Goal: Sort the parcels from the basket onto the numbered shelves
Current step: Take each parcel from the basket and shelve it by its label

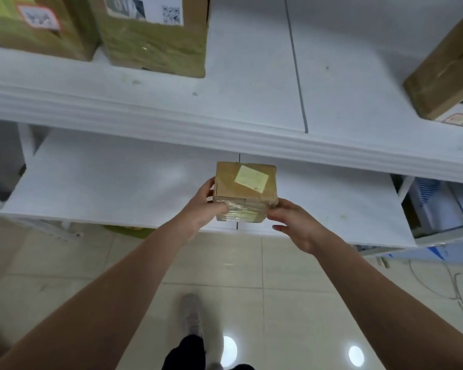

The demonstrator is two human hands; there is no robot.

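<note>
Head camera view, looking down at a white shelving unit over a pale tiled floor (292, 303). An upper shelf (251, 76) runs across the top of the view. It holds two large brown cartons at the left, one (32, 30) just beside the other (155, 41), both with printed labels too blurred to read. A third carton (444, 68) sits well apart at the far right. A lower shelf (104, 182) lies beneath it.

Two bare forearms reach forward from the bottom corners. Between the hands is a small brown taped parcel (245, 192), over the lower shelf near its front edge. Whether it rests on the shelf or is held just above it cannot be told. The left hand (201, 206) grips the parcel, thumb on its near face and fingers along its left side. The right hand (294, 222) is relaxed, with a fingertip touching the parcel's near right corner and the other fingers loosely apart.

A grey shoe (191, 313) shows on the floor below. A pale yellow label (251, 178) is stuck on the parcel's top.
</note>
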